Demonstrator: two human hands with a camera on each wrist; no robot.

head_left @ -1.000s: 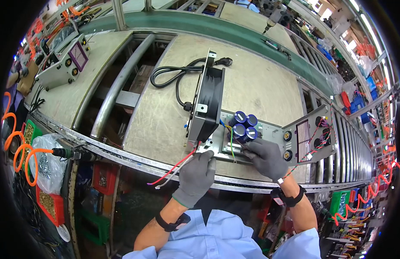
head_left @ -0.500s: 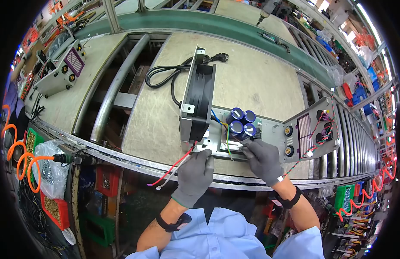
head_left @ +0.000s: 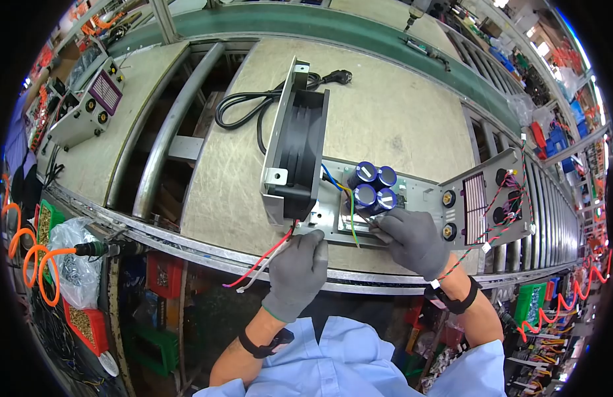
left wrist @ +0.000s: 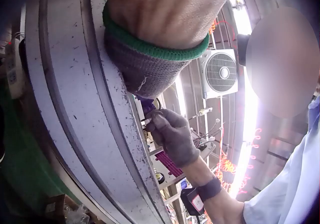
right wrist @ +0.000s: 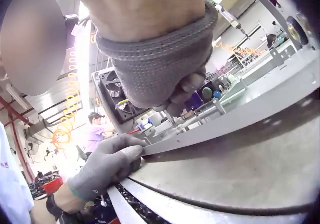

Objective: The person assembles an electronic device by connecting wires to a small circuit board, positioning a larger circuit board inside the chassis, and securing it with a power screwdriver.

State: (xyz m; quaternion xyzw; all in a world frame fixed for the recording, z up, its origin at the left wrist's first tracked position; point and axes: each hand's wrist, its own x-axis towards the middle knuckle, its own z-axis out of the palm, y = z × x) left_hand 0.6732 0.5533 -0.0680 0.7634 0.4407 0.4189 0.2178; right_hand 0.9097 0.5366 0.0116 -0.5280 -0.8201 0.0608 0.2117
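A metal chassis (head_left: 422, 190) lies on the board, with a black fan unit (head_left: 300, 142) upright at its left and blue capacitors (head_left: 364, 196) near its middle. At the chassis's near left edge, my gloved left hand (head_left: 298, 272) grips the rim beside red and white wires (head_left: 261, 264); the right wrist view shows this hand (right wrist: 107, 166) with its fingers bent at that rim. My right hand (head_left: 415, 243) is just in front of the capacitors, thumb and fingers pinching a small part, mostly hidden. In the left wrist view the right hand (left wrist: 175, 138) pinches it.
A black power cable (head_left: 237, 109) lies behind the fan unit. A vented end panel (head_left: 488, 205) with twisted wires stands at the right. Another chassis (head_left: 81, 119) sits at the far left, beyond metal rollers (head_left: 181, 126). Screw bins (head_left: 85, 324) are at the lower left.
In the head view the fan unit appears farther left and the vented end panel slightly farther right, as the view shifts. Both hands keep nearly the same places at the chassis.
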